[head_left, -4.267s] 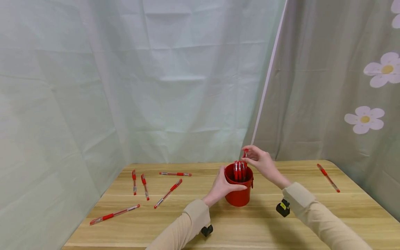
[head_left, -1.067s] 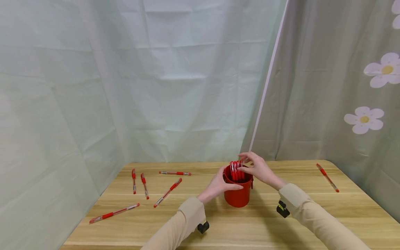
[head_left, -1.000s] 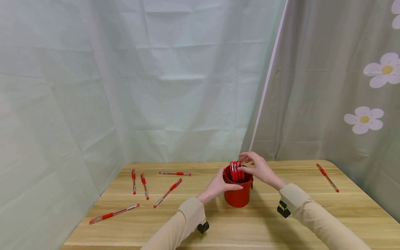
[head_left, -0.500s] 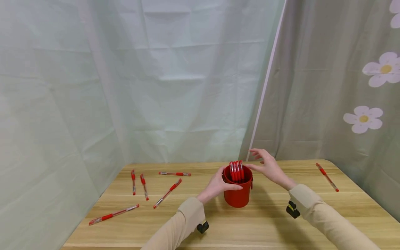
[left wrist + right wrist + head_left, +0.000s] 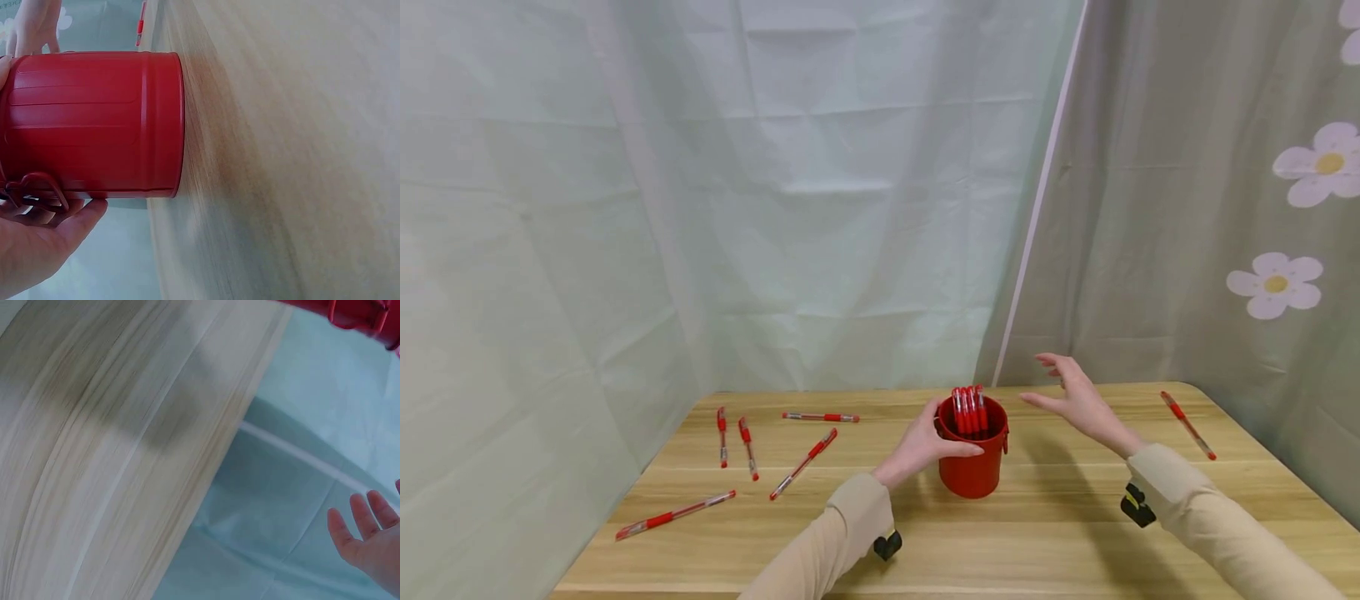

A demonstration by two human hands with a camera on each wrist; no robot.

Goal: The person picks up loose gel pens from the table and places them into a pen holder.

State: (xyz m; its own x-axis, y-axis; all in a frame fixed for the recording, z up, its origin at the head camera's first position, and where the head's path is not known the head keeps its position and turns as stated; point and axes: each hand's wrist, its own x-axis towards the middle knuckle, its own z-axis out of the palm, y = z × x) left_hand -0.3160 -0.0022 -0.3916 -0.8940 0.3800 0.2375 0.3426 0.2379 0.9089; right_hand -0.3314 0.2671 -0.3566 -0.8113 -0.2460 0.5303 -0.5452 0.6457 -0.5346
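A red metal bucket (image 5: 973,473) stands upright on the wooden table, with several capped red pens (image 5: 968,410) leaning together inside it. My left hand (image 5: 917,450) grips the bucket from the left, thumb across the near rim and the other fingers round the side; the left wrist view shows the bucket wall (image 5: 94,125) and part of that hand (image 5: 34,247) beside a small ring handle. My right hand (image 5: 1082,410) is in the air to the right of the bucket, fingers spread and holding nothing. In the right wrist view its fingers (image 5: 369,519) look relaxed.
Several more red pens lie scattered at the left, among them a slanted pen (image 5: 805,462) and a pen near the front left (image 5: 675,514). One pen (image 5: 1187,426) lies at the far right. Curtains (image 5: 850,208) hang behind the table (image 5: 1037,550).
My right hand lowered a pen into the bucket, let it go beside the others, and moved off to the right with its fingers apart. My left hand has stayed on the bucket.
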